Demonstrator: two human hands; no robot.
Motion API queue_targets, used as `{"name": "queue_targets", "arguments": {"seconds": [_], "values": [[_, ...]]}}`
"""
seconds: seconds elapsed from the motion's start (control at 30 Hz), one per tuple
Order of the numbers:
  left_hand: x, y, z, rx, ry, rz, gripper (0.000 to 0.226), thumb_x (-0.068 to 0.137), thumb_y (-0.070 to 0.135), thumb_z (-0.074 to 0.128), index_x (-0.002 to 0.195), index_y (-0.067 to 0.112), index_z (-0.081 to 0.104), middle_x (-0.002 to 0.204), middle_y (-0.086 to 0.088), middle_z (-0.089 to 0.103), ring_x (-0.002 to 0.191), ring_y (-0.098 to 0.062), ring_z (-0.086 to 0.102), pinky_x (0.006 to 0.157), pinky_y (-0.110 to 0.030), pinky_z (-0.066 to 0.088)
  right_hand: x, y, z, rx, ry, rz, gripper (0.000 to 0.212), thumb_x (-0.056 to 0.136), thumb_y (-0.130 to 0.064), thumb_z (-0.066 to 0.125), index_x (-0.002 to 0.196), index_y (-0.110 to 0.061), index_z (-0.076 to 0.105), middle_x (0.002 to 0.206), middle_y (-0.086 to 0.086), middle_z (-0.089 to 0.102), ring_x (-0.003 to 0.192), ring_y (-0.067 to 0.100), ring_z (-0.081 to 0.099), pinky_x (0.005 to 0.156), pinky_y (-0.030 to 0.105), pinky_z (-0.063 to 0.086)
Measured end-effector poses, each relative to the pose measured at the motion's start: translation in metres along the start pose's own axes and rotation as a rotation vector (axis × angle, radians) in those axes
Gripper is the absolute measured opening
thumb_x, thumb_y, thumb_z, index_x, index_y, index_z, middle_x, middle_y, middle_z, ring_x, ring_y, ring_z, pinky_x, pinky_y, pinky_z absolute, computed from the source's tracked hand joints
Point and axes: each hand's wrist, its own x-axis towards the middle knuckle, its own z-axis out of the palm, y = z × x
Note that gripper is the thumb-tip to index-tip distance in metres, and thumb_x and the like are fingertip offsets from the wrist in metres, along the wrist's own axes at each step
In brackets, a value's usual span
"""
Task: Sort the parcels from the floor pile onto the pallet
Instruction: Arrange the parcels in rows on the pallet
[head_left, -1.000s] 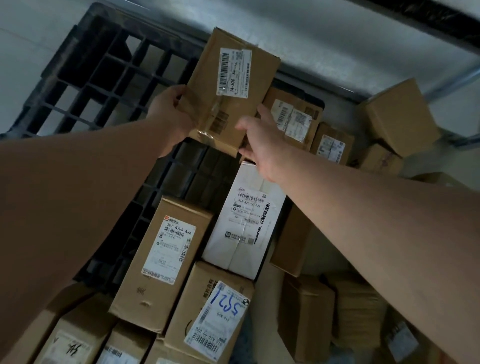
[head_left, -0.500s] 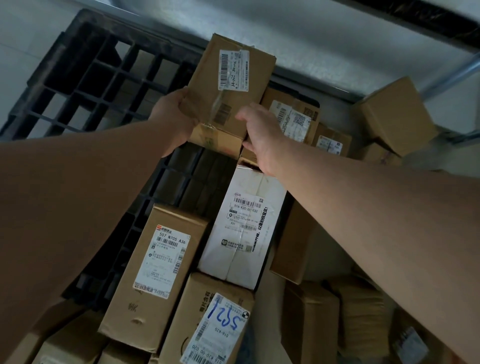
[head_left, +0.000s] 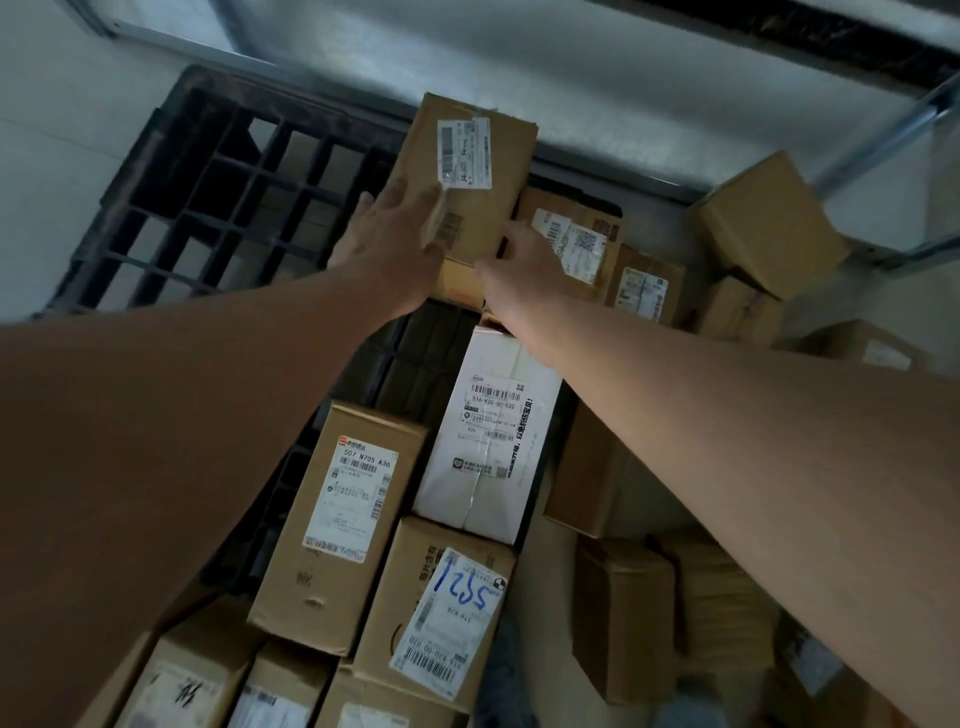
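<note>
Parcel (head_left: 467, 171) of brown cardboard, white label on its upper face, standing at the far edge of the black pallet (head_left: 208, 208), against the grey wall behind. Held from both sides: left hand (head_left: 395, 244) spread flat along the parcel's left face, fingers straight and pressing, thumb on the near corner; right hand (head_left: 519, 270) at the lower right corner, fingers curled round the edge, fingertips hidden behind the cardboard. Just right of it, touching or nearly so, labelled brown box (head_left: 571, 244) with a square code sticker, then a smaller labelled box (head_left: 644, 286) beside that. Nearer on the pallet, white box (head_left: 493, 441) printed 516-K20-00-032, lying under the right forearm; left of it, long brown box (head_left: 348, 519) marked 507 N705 A36; below these, brown box (head_left: 447, 608) with "5921" handwritten in blue on its label. Left half of the pallet showing open grid. Off to the right, loose pile of plain cardboard boxes (head_left: 763, 223) on the floor, some tilted, several more along the bottom edge, partly cut off.
</note>
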Motion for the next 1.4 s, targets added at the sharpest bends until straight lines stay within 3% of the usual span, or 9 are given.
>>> {"name": "queue_targets", "arguments": {"seconds": [0.07, 0.17, 0.33, 0.57, 0.73, 0.97, 1.07, 1.2, 1.4], "values": [[-0.016, 0.012, -0.017, 0.057, 0.004, 0.051, 0.066, 0.107, 0.035, 0.05, 0.163, 0.037, 0.016, 0.173, 0.002, 0.001, 0.158, -0.027, 0.001, 0.119, -0.037, -0.001, -0.019, -0.005, -0.011, -0.035, -0.007, -0.029, 0.037, 0.101, -0.021, 0.055, 0.138, -0.021, 0.059, 0.133, 0.004, 0.057, 0.115, 0.025, 0.061, 0.097, 0.046, 0.057], [-0.043, 0.035, -0.045, 0.091, -0.031, 0.056, 0.066, 0.107, 0.038, 0.048, 0.163, 0.038, 0.015, 0.173, 0.004, 0.002, 0.159, -0.031, 0.002, 0.125, -0.042, 0.004, -0.055, -0.016, -0.031, -0.042, -0.024, -0.06, 0.029, 0.101, -0.023, 0.055, 0.129, -0.023, 0.063, 0.126, 0.005, 0.06, 0.109, 0.025, 0.064, 0.089, 0.044, 0.06], [-0.109, 0.087, -0.084, 0.108, -0.092, 0.108, 0.064, 0.106, 0.039, 0.049, 0.163, 0.037, 0.019, 0.173, 0.003, 0.01, 0.158, -0.03, 0.01, 0.128, -0.051, 0.015, -0.135, -0.022, -0.081, -0.143, -0.006, -0.125, 0.046, 0.102, -0.025, 0.057, 0.147, -0.022, 0.052, 0.152, 0.004, 0.045, 0.136, 0.024, 0.047, 0.102, 0.028, 0.033], [-0.208, 0.169, -0.09, 0.151, -0.125, 0.163, 0.062, 0.105, 0.041, 0.048, 0.161, 0.039, 0.023, 0.171, 0.005, 0.017, 0.154, -0.032, 0.022, 0.12, -0.054, 0.031, -0.257, 0.01, -0.174, -0.242, -0.029, -0.099, 0.05, 0.104, -0.032, 0.058, 0.152, -0.025, 0.048, 0.157, 0.001, 0.042, 0.142, 0.022, 0.046, 0.111, 0.035, 0.043], [-0.263, 0.225, -0.053, 0.168, -0.16, 0.282, 0.061, 0.104, 0.038, 0.051, 0.159, 0.034, 0.026, 0.168, 0.004, 0.023, 0.148, -0.034, 0.034, 0.11, -0.056, 0.043, -0.33, 0.076, -0.239, -0.245, -0.028, 0.049, 0.055, 0.106, -0.03, 0.056, 0.158, -0.028, 0.04, 0.168, -0.001, 0.027, 0.151, 0.024, 0.036, 0.121, 0.038, 0.034], [-0.309, 0.289, 0.012, 0.177, -0.197, 0.291, 0.06, 0.103, 0.04, 0.052, 0.158, 0.038, 0.026, 0.168, 0.005, 0.023, 0.146, -0.034, 0.036, 0.111, -0.057, 0.038, -0.387, 0.166, -0.296, -0.168, 0.03, 0.224, 0.054, 0.104, -0.021, 0.055, 0.157, -0.027, 0.042, 0.164, 0.001, 0.03, 0.148, 0.023, 0.038, 0.119, 0.037, 0.037], [-0.313, 0.305, 0.048, 0.167, -0.246, 0.323, 0.06, 0.102, 0.039, 0.053, 0.156, 0.039, 0.027, 0.166, 0.005, 0.025, 0.143, -0.036, 0.039, 0.108, -0.057, 0.041, -0.398, 0.204, -0.302, -0.169, 0.052, 0.271, 0.052, 0.104, -0.019, 0.054, 0.154, -0.025, 0.045, 0.158, 0.003, 0.035, 0.143, 0.023, 0.039, 0.11, 0.03, 0.036], [-0.314, 0.313, 0.108, 0.19, -0.337, 0.317, 0.057, 0.102, 0.037, 0.052, 0.156, 0.032, 0.032, 0.164, 0.001, 0.029, 0.142, -0.034, 0.041, 0.11, -0.055, 0.041, -0.4, 0.255, -0.297, -0.153, 0.052, 0.325, 0.054, 0.1, -0.015, 0.053, 0.153, -0.024, 0.047, 0.158, 0.004, 0.036, 0.145, 0.022, 0.036, 0.121, 0.041, 0.032], [-0.305, 0.302, 0.204, 0.208, -0.493, 0.31, 0.053, 0.104, 0.035, 0.052, 0.153, 0.023, 0.037, 0.157, -0.002, 0.034, 0.131, -0.031, 0.05, 0.106, -0.05, 0.047, -0.372, 0.335, -0.267, -0.152, 0.043, 0.412, 0.048, 0.103, -0.019, 0.052, 0.151, -0.022, 0.048, 0.157, 0.006, 0.038, 0.142, 0.025, 0.037, 0.109, 0.037, 0.036]]}}
